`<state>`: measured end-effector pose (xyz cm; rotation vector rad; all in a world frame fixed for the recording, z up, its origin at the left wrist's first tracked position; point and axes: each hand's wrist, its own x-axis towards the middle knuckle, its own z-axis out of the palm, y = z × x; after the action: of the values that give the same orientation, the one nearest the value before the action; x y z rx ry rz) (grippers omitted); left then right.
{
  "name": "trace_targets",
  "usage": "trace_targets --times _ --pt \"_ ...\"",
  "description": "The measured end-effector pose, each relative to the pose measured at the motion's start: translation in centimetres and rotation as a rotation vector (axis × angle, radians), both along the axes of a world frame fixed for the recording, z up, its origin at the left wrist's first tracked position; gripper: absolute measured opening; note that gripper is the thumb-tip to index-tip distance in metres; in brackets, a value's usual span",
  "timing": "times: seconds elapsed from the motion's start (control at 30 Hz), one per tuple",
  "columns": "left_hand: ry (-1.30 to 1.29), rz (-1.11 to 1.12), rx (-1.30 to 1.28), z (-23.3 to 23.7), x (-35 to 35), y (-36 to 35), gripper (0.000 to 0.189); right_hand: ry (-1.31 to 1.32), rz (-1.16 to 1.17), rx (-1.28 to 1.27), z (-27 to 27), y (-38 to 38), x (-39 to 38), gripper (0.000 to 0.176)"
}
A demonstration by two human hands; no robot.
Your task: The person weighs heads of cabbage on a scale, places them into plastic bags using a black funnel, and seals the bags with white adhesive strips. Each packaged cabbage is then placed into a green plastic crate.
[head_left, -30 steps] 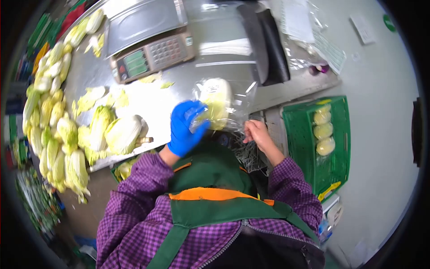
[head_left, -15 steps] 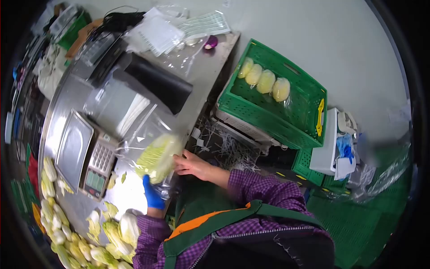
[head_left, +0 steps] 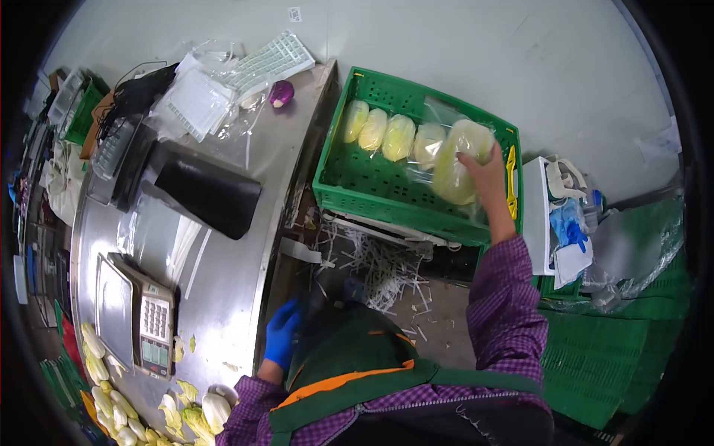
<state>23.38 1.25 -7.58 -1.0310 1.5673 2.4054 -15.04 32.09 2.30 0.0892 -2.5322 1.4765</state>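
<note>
My bare right hand [head_left: 487, 177] grips a Chinese cabbage [head_left: 455, 178] in a clear plastic bag. It holds the cabbage over the right end of the green crate [head_left: 372, 197]. Several bagged Chinese cabbages lie in a row to its left, the nearest being a pale one [head_left: 429, 144]. My left hand [head_left: 282, 331], in a blue glove, hangs beside the steel table's edge with nothing in it, its fingers loosely extended.
On the steel table [head_left: 223, 297] are a scale [head_left: 152, 327], a black sloped stand [head_left: 208, 189], a purple vegetable [head_left: 282, 94] and loose cabbages [head_left: 111, 409] at the near left. A yellow tool [head_left: 512, 182] rests at the crate's right end. Paper shreds [head_left: 379, 267] litter the floor.
My right hand has carried the bagged cabbage from the table rightward to the crate. My left hand has let go of the bag and dropped off the table's edge. The view has turned right.
</note>
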Motion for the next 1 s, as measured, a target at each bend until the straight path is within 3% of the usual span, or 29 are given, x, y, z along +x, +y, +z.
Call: trace_targets --times 0.03,0.1,0.2,0.27,0.33,0.37,0.4,0.43,0.5,0.53,0.57,0.6,0.73,0.8,0.87,0.93,1.0 --pt "-0.086 0.044 -0.051 0.0 0.3 0.0 0.039 -0.001 -0.001 -0.006 -1.4 2.2 -2.5 0.075" --pt "-0.176 0.095 -0.109 -0.6 1.1 -0.2 0.037 -0.020 -0.226 0.560 -4.3 5.7 -6.7 0.090" --pt "-0.160 0.047 -0.202 -2.2 2.8 -0.4 0.036 -0.212 -0.304 0.608 -8.3 7.8 -10.9 0.099" --pt "-0.203 0.057 -0.323 -3.5 3.7 0.1 0.034 -0.178 -0.278 0.549 -13.0 9.3 -13.4 0.097" --pt "-0.317 0.136 -0.245 -3.1 3.9 1.1 0.034 -0.037 -0.316 0.430 -19.2 10.8 -16.6 0.093" --pt "-0.357 0.085 -0.280 -3.7 4.5 1.4 0.033 -0.054 -0.195 0.243 -21.7 11.5 -17.9 0.074" --pt "-0.401 0.066 -0.317 -3.6 4.6 1.8 0.032 -0.234 0.093 0.579 -21.4 11.6 -18.5 0.048" --pt "-0.339 -0.011 -0.466 -3.8 5.1 2.2 0.030 -0.251 0.147 0.527 -23.1 11.7 -19.2 0.048" --pt "-0.326 -0.026 -0.481 -4.5 5.9 3.0 0.030 -0.441 0.053 -0.221 -24.9 11.9 -18.2 0.046" --pt "-0.340 -0.024 -0.464 -4.0 5.6 3.2 0.032 -0.534 0.013 -0.443 -24.8 12.1 -17.0 0.046" --pt "-0.346 -0.035 -0.443 -3.8 5.2 3.4 0.033 -0.349 0.142 -0.356 -28.2 14.5 -17.0 0.043" --pt "-0.330 -0.070 -0.507 -5.5 5.9 3.6 0.034 -0.355 0.142 -0.204 -28.8 14.7 -16.2 0.043" --pt "-0.347 -0.067 -0.524 -6.8 6.3 2.6 0.037 -0.196 0.033 0.552 -23.5 9.9 -12.6 0.040" --pt "-0.312 -0.109 -0.436 -6.9 6.7 1.6 0.038 -0.008 0.053 0.692 -19.2 4.9 -12.1 0.039" --pt "-0.242 -0.036 -0.483 -6.1 7.3 1.0 0.037 0.215 0.179 0.673 -14.9 -2.8 -11.5 0.037" --pt "-0.165 0.026 -0.528 -5.7 8.0 0.2 0.037 0.335 0.468 0.524 -12.7 -11.6 -10.7 0.036" --pt "-0.102 0.101 -0.545 -5.4 9.0 -0.7 0.036 0.180 0.742 0.243 -9.5 -20.8 -5.3 0.035"
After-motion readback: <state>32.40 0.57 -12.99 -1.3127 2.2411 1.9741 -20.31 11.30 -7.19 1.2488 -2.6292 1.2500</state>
